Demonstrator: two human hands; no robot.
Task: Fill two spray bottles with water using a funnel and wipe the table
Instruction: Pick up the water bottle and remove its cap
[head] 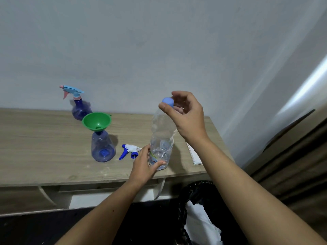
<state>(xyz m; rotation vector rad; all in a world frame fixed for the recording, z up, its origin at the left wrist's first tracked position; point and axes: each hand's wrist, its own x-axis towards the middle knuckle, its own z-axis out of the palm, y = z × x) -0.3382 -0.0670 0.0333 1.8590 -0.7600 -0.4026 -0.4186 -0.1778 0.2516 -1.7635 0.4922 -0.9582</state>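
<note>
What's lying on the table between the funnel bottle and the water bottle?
A detached white-and-blue spray head, in the head view.

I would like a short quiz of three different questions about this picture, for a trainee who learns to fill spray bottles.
1. True or false: the green funnel sits in the neck of the spray bottle that has no spray head.
2. What does the right hand pinch? A) the blue cap B) the loose spray head C) a cloth
3. Fill in: the left hand holds the lower part of the water ______.

Key:
1. True
2. A
3. bottle
</note>
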